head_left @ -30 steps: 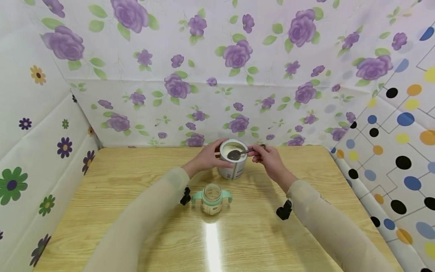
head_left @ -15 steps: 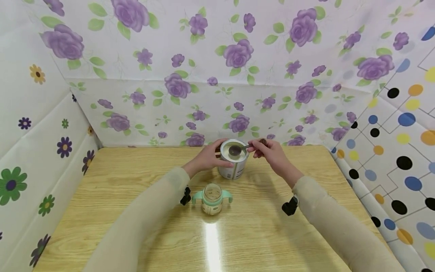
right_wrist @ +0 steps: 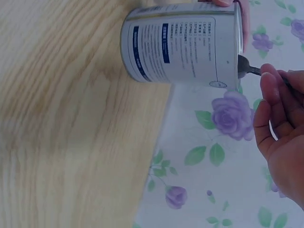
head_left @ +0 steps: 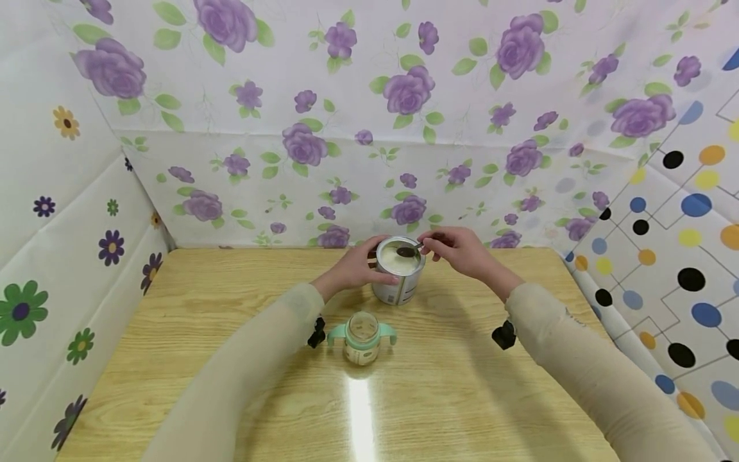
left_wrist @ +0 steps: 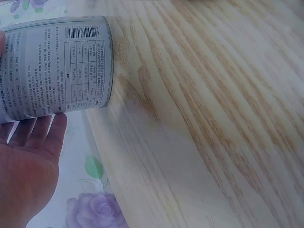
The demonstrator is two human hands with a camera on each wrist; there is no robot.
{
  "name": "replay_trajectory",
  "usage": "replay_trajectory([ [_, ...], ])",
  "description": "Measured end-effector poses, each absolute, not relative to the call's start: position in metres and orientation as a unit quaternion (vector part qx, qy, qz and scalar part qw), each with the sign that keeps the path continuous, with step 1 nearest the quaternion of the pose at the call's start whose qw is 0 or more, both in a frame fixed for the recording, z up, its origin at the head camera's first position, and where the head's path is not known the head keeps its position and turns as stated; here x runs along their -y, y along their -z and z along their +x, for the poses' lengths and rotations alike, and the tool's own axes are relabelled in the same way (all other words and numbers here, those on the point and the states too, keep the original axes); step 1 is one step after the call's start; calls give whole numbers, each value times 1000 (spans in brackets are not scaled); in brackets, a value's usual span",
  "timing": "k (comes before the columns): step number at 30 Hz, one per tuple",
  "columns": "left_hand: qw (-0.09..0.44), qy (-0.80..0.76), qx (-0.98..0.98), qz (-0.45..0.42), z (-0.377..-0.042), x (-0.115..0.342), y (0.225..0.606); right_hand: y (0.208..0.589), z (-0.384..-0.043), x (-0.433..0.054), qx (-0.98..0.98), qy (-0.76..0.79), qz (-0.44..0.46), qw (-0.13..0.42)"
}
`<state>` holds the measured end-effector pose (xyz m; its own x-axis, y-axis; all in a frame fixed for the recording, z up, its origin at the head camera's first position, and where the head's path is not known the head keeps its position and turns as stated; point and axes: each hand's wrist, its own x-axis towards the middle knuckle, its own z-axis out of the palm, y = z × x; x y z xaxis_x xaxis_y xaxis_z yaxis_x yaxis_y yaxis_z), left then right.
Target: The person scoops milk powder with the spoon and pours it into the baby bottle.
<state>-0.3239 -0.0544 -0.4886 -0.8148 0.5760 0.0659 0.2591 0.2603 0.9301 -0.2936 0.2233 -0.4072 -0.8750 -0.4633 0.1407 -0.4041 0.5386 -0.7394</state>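
A white printed can (head_left: 397,289) of pale powder (head_left: 396,260) stands open-topped near the table's far edge. My left hand (head_left: 353,265) grips it from the left side, thumb across the front; the palm and several fingers against its wall show in the left wrist view. My right hand (head_left: 462,249) pinches the handle of a dark spoon (head_left: 407,252), whose bowl lies over the can's mouth, toward the right rim. In the right wrist view the spoon (right_wrist: 243,66) sticks out partly behind the rim. Nearer to me stands a clear baby bottle (head_left: 362,350) with mint-green handles, its top uncovered.
The wooden table (head_left: 439,398) carries a bright light reflection in front of the bottle. A flowered cloth wall (head_left: 323,192) rises right behind the can, with patterned side walls at left and right. The bottle stands between my forearms.
The spoon's bowl has shifted right and a little back across the can's mouth. My right hand has turned over and its wrist has moved right. My left hand stays on the can.
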Motion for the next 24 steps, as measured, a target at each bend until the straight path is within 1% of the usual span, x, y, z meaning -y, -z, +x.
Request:
replay_trajectory([
  [4,143,-545,-782,267,-323,54,488,405,-294,-225,-895,361,-261,31],
  [9,138,-542,-785,268,-322,55,488,405,-292,-230,-894,364,-257,46],
  [18,138,-544,-782,273,-322,55,487,420,-285,-229,-839,487,-208,123],
  [24,138,-541,-783,272,-325,55,491,434,-284,-226,-798,565,-155,140],
])
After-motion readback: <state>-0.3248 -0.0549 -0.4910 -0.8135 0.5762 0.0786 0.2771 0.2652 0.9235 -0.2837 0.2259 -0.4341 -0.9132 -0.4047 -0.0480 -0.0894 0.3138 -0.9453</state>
